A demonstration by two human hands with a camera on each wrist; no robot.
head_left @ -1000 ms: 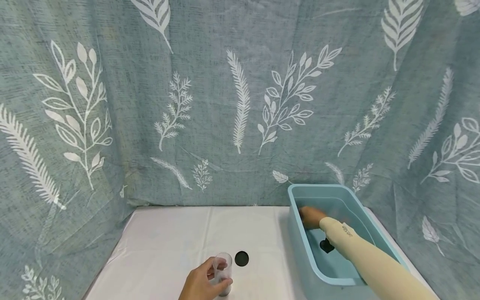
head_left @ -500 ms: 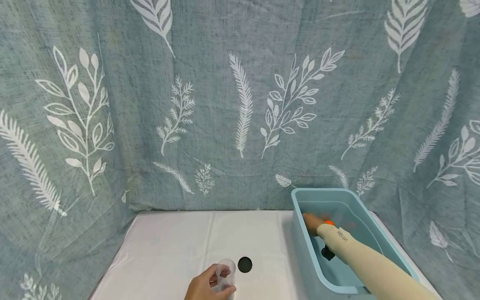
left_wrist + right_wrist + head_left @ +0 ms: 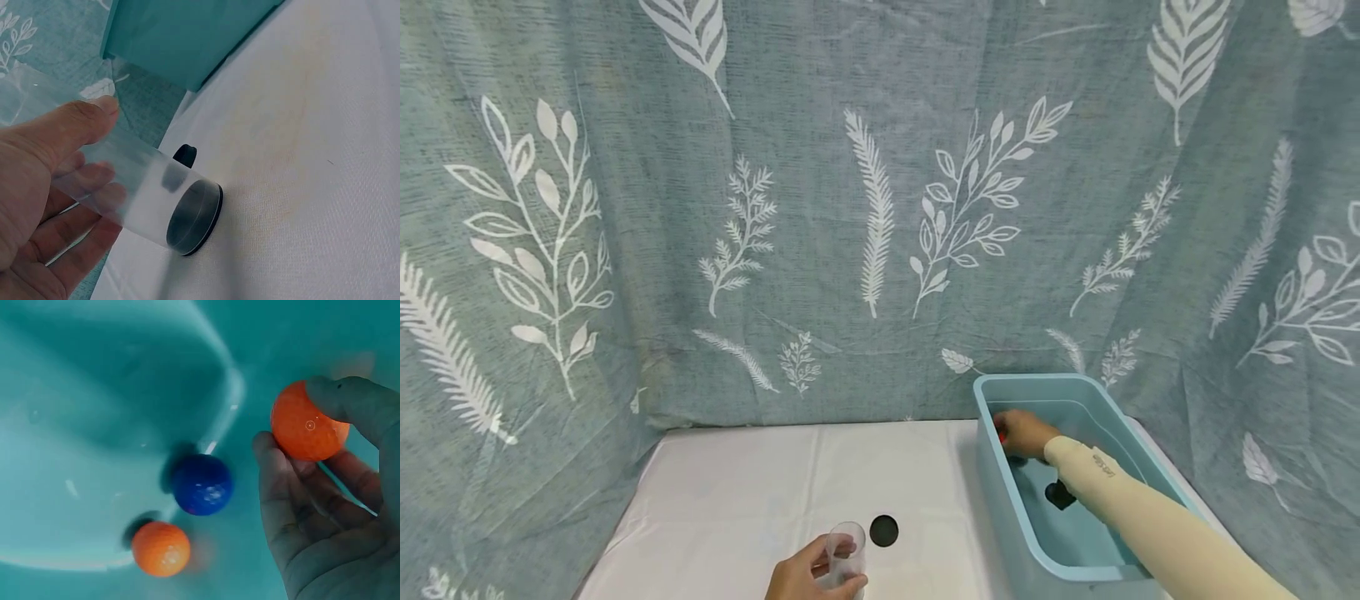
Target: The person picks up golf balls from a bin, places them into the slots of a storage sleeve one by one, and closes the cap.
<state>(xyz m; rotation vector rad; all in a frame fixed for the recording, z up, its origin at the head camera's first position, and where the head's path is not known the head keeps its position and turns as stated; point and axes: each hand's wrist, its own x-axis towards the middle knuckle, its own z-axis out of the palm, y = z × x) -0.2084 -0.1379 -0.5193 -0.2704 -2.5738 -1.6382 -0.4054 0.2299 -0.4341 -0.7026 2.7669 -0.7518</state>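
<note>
A clear plastic tube [image 3: 847,554] with a black bottom [image 3: 195,219] is held in my left hand [image 3: 805,577], thumb on one side and fingers on the other. It stands near the table's front edge. Close to its right lies a round black cap [image 3: 883,531]. My right hand [image 3: 1028,435] is down inside the blue bin [image 3: 1037,533], near its left wall. There, thumb and fingers pinch an orange golf ball [image 3: 309,428]. A blue golf ball [image 3: 202,485] and another orange golf ball [image 3: 160,549] lie on the bin floor, apart from the hand.
A small black object [image 3: 1060,495] lies in the bin, partly under the right sleeve [image 3: 1120,492]; its kind is unclear. White cloth [image 3: 745,492] covers the table. A patterned curtain [image 3: 820,250] hangs behind it.
My right hand shifts slightly within the bin, and an orange ball now shows at its fingers. Half a second ago, orange showed beside the wrist. My left hand keeps hold of the tube.
</note>
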